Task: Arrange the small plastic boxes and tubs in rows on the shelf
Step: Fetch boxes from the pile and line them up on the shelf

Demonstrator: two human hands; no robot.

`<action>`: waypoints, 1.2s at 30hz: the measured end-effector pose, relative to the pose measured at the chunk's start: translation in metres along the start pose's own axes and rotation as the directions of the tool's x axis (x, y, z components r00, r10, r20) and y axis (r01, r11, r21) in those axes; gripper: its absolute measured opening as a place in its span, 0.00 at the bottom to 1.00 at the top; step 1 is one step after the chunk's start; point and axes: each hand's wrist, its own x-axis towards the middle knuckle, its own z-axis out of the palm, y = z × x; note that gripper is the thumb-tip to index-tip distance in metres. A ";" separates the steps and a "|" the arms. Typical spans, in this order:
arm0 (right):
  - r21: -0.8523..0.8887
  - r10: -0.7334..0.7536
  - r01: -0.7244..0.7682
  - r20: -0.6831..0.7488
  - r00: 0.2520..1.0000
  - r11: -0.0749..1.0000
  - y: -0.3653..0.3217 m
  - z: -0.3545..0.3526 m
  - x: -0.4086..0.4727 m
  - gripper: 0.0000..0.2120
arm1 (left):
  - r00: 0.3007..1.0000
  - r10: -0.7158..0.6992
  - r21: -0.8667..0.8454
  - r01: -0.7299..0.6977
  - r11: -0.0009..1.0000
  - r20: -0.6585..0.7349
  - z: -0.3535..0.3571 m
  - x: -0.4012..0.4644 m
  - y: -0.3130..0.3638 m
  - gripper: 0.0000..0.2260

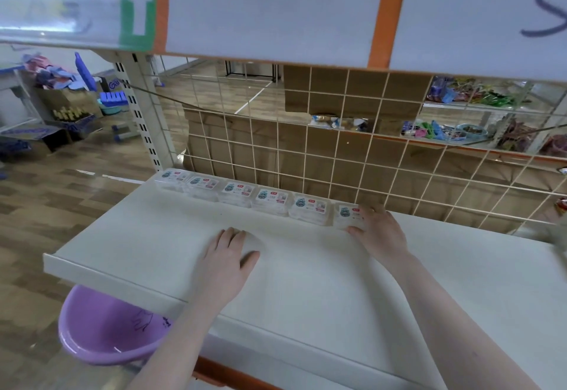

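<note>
In front of you is a white shelf (306, 282), running from the left middle of the frame to the lower right. Six small clear plastic boxes (237, 193) stand on it in one row along the back edge, side by side, against the wire grid (337, 156). Your left hand (228, 254) rests flat on the shelf; your right hand (379, 230) touches the rightmost box (346, 214).

Left hand (228, 254) flat, palm down, fingers straight. Right hand (380, 230) reached forward, fingers curled, gripping.

wood-look floor (76, 193), wire grid panel (337, 156), maybe cardboard behind.
</note>
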 end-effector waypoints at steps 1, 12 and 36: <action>-0.002 0.004 -0.004 0.002 1.000 1.000 -0.001 0.000 0.000 0.22 | 1.000 -0.001 0.000 0.001 1.000 0.001 0.000 0.000 0.000 0.23; -0.047 0.019 -0.019 0.001 1.000 0.999 -0.013 0.000 -0.002 0.22 | 1.000 0.011 -0.010 -0.012 1.000 -0.028 0.003 -0.001 -0.001 0.22; 0.046 0.468 -0.471 -0.237 0.852 0.881 -0.015 -0.012 -0.164 0.21 | 0.955 0.254 -0.222 -0.218 0.951 0.154 -0.012 -0.001 0.033 0.23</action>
